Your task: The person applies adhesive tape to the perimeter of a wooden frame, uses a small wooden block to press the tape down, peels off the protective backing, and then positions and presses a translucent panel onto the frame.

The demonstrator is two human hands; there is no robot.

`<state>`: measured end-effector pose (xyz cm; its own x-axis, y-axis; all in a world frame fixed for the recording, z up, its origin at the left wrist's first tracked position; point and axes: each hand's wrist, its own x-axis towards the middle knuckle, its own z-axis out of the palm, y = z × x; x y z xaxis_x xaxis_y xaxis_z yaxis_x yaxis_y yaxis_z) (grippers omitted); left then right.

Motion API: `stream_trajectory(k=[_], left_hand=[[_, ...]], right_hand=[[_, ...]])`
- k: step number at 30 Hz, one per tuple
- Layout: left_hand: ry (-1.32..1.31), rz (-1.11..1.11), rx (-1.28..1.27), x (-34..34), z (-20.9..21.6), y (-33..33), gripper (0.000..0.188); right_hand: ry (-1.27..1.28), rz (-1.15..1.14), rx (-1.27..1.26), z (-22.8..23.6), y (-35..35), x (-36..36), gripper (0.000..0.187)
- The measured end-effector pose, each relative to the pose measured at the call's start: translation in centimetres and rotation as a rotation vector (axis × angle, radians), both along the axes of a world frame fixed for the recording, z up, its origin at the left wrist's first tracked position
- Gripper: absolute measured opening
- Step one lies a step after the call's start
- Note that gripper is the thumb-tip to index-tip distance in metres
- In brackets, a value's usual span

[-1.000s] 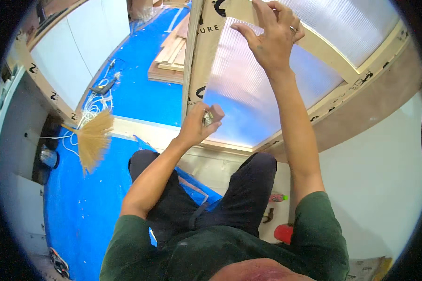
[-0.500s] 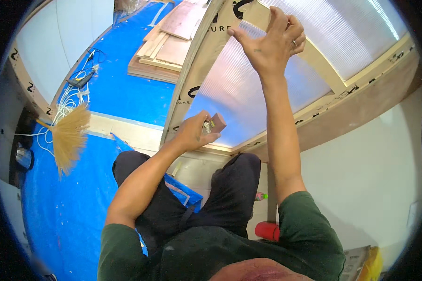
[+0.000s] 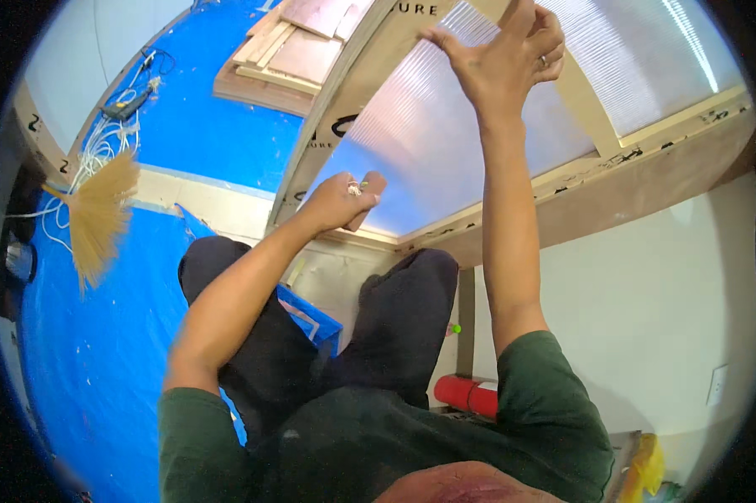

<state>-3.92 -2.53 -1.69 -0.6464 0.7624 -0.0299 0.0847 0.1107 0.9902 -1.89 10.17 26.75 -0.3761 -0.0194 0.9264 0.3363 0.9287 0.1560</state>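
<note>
Near the top centre of the frame, the right hand (image 3: 508,71) is pressing with spread fingers on a translucent ribbed panel (image 3: 428,151) beside a curved wooden frame (image 3: 336,109). The left hand (image 3: 340,201) is closing around a small object at the panel's lower edge; what it is cannot be told. At the left, a straw broom (image 3: 101,214) is lying on blue floor covering (image 3: 84,352). Wooden boards (image 3: 281,59) are lying stacked at the upper centre.

Under me the floor (image 3: 101,369) is covered in bright blue sheeting, speckled with pale dust. A straw broom head (image 3: 101,214) lies on it to my left, next to a tangle of white cord (image 3: 101,151) by the wall. Farther ahead, a stack of wooden boards (image 3: 281,54) rests on the same blue sheet. A red cylinder (image 3: 466,394) lies near my right side.
</note>
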Motion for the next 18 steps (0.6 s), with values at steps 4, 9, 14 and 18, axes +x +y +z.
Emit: stream_trajectory(k=[4, 9, 14, 18], left_hand=[[-0.086, -0.176, -0.023, 1.1, 1.4, -0.4, 0.046], [-0.02, -0.339, -0.067, 0.7, 1.2, -0.2, 0.039], [0.017, -0.435, -0.159, 1.4, 0.3, 0.0, 0.036], [0.043, -0.561, -0.225, 1.6, -0.2, -0.1, 0.037]], right_hand=[[0.013, -0.019, 0.006, -0.3, 0.8, 0.6, 0.108], [0.189, 0.169, 0.103, -5.4, 2.4, -0.1, 0.075], [-0.054, 0.576, -0.657, -13.7, 0.2, -1.2, 0.021], [-0.042, 0.631, -0.92, -16.1, -0.6, -1.6, 0.02]])
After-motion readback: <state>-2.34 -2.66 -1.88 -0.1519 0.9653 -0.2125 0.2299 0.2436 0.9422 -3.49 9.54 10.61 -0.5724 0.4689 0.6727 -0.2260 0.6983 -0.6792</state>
